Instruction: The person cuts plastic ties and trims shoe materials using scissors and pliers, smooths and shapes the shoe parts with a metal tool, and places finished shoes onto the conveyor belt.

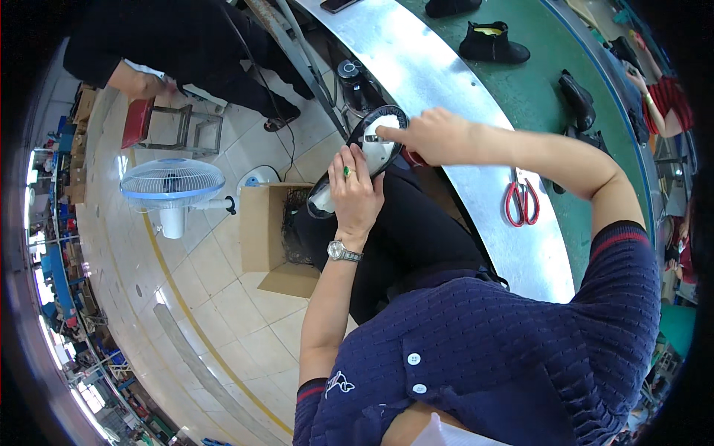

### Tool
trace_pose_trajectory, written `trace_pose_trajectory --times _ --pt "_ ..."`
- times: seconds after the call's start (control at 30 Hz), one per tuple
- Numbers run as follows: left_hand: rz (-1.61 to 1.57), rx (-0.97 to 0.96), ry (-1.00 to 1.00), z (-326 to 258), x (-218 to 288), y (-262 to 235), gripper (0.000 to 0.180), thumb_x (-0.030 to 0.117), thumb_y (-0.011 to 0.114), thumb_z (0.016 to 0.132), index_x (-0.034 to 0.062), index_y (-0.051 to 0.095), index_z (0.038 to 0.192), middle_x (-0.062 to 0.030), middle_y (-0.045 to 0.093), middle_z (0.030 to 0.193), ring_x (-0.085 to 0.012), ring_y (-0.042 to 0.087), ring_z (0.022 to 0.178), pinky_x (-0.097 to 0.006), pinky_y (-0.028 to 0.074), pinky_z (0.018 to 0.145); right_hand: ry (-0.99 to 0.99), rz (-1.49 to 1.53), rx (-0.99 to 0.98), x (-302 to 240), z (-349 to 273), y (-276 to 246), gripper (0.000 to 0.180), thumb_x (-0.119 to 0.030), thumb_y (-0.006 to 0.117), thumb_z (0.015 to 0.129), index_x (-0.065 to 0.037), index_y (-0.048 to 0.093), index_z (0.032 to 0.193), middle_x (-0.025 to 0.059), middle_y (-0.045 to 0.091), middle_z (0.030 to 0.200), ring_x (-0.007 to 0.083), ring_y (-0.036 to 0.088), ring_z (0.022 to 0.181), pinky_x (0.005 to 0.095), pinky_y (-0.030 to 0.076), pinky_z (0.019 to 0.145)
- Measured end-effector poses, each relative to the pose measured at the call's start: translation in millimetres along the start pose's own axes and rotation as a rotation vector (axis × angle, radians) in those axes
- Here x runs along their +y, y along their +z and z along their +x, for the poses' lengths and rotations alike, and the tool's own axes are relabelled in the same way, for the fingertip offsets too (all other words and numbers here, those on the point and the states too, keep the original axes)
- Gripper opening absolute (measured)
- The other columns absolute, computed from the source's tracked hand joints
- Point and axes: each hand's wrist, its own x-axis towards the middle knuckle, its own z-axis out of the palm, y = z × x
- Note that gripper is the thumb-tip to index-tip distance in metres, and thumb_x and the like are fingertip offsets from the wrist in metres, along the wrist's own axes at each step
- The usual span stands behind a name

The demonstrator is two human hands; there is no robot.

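Observation:
A black shoe [381,151] with a white underside is held bottom-up over my lap, tilted, its one end toward the metal bench. My left hand [355,192], with a green-stoned ring and a wristwatch, wraps over its lower part. From the right, my right hand [439,137] reaches across the bench edge, one digit pressed on the white underside near the shoe's upper end. Its other fingers are curled, and what they may hold is hidden. A pair of red-handled scissors [522,202] lies on the bench to the right.
The shiny metal bench [494,245] curves along my right, beside a green belt [483,82] carrying several black shoes. An open cardboard box [256,230] and a blue-rimmed fan [172,186] stand left. Another person in black [171,44] is at the upper left, near a red-seated stool [137,123].

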Motion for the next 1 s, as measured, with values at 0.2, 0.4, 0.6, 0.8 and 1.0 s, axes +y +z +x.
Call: trace_pose_trajectory --times 0.2,0.4,0.6,0.8,1.0 --pt "0.11 0.024 0.055 3.3 5.3 2.3 0.068 0.025 0.07 0.08 -0.0101 0.045 0.133 -0.0278 0.052 0.128 -0.0409 0.051 0.116 -0.047 0.041 0.101 0.138 0.41 0.237 -2.6 14.9 26.1 0.053 -0.018 0.055 0.093 -0.013 0.037 0.143 0.0218 0.064 0.07 0.0395 0.064 0.068 0.0492 0.049 0.064" --pt "0.143 0.002 0.015 -1.5 2.1 -3.2 0.064 0.026 0.069 0.081 -0.0103 0.049 0.129 -0.0279 0.051 0.129 -0.0402 0.05 0.119 -0.046 0.04 0.102 0.14 0.477 0.432 -7.6 16.2 5.2 0.058 -0.021 0.056 0.093 -0.011 0.032 0.146 0.0214 0.062 0.065 0.0406 0.062 0.06 0.0472 0.047 0.06" --pt "0.108 -0.025 -0.015 1.4 7.3 0.5 0.066 0.022 0.068 0.081 -0.0131 0.045 0.131 -0.031 0.045 0.136 -0.0414 0.048 0.122 -0.046 0.036 0.106 0.243 0.417 0.237 -3.7 13.3 7.9 0.055 -0.023 0.055 0.094 -0.012 0.034 0.144 0.0213 0.062 0.068 0.0404 0.062 0.066 0.0477 0.048 0.064" --pt "0.142 0.023 -0.012 3.1 10.6 -2.0 0.061 0.022 0.069 0.081 -0.0106 0.049 0.128 -0.0261 0.051 0.13 -0.0397 0.049 0.121 -0.044 0.039 0.104 0.332 0.412 0.119 -4.0 19.0 22.6 0.053 -0.025 0.055 0.094 -0.012 0.036 0.142 0.0225 0.065 0.073 0.0418 0.064 0.073 0.0505 0.048 0.071" --pt "0.066 0.044 -0.029 2.7 13.2 -1.8 0.058 0.019 0.07 0.081 -0.0124 0.049 0.125 -0.0243 0.052 0.121 -0.0408 0.048 0.121 -0.046 0.041 0.103 0.27 0.433 0.363 -20.8 14.6 32.3 0.053 -0.022 0.056 0.093 -0.013 0.038 0.142 0.022 0.063 0.07 0.0406 0.062 0.065 0.0492 0.048 0.064"
